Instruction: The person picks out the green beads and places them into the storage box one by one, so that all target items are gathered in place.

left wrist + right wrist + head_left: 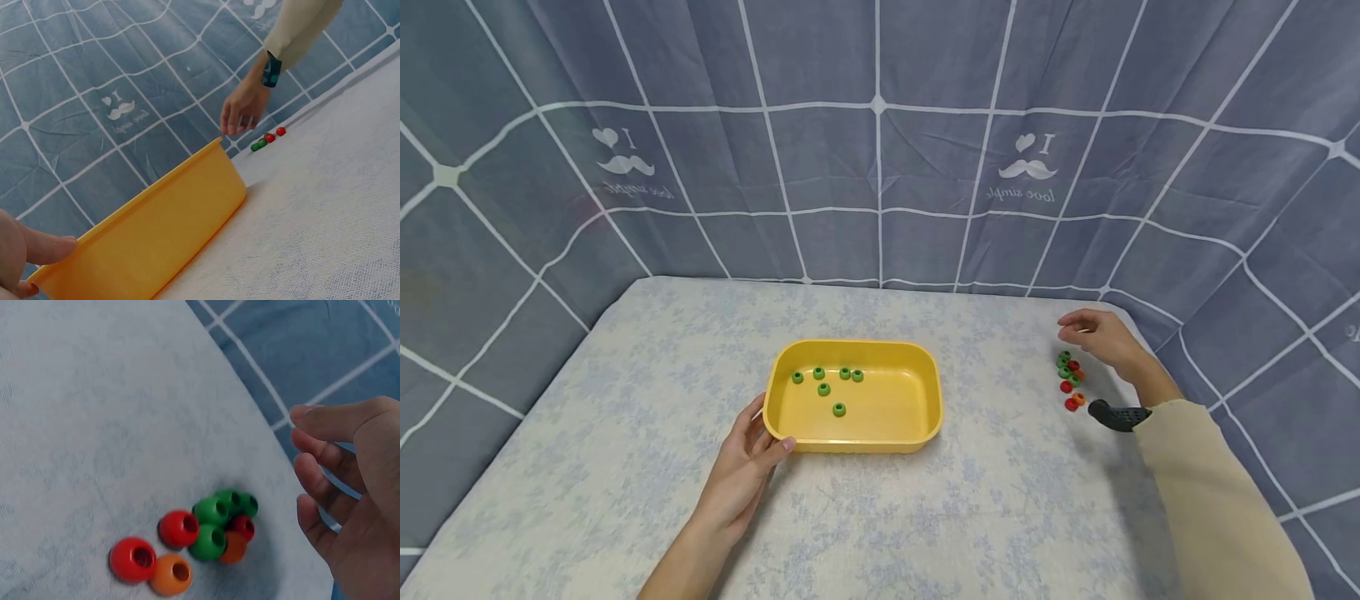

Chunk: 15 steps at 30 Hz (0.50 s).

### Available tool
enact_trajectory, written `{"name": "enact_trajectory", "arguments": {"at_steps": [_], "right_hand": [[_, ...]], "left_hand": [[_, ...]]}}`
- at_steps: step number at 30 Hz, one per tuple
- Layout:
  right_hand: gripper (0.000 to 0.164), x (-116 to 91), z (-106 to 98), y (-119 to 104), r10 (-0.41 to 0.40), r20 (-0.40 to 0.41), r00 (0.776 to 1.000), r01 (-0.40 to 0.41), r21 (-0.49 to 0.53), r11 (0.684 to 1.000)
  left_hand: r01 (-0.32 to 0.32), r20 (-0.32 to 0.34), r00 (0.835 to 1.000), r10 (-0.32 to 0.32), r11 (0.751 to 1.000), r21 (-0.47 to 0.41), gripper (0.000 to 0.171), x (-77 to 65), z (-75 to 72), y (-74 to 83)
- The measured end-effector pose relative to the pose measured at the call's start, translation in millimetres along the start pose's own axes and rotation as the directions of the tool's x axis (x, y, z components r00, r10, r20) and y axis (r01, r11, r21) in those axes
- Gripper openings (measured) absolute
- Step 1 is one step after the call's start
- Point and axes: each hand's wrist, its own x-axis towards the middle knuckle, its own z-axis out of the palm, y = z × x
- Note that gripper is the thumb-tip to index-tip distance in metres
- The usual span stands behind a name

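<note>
A yellow tray stands on the table with several green beads spread over its left half. My left hand grips the tray's front left corner, thumb over the rim; the left wrist view shows that thumb on the edge. At the table's right side lies a loose cluster of red, green and orange beads, each with a hole. Just above this cluster hovers my right hand, fingers loosely bent, thumb apart from the fingertips, nothing held in the right wrist view.
A pale patterned cloth covers the table. Blue curtains with white grid lines hang behind it and at both sides. A dark band sits on the right wrist below a cream sleeve.
</note>
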Motion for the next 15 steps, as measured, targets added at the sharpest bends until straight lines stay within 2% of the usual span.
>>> {"name": "enact_trajectory", "arguments": {"at_steps": [7,15], "right_hand": [[0.041,-3,3,35,0.047,-0.089,0.995,-0.048,-0.012,0.999],[0.039,0,13,52,0.088,-0.047,0.995,-0.091,-0.061,0.994]], "left_hand": [[-0.009,0.012,1.000,0.009,1.000,-0.008,0.091,-0.3,-0.4,-0.9],[-0.013,0.013,1.000,0.013,1.000,-0.001,0.090,1.1,-1.1,-1.3]]}}
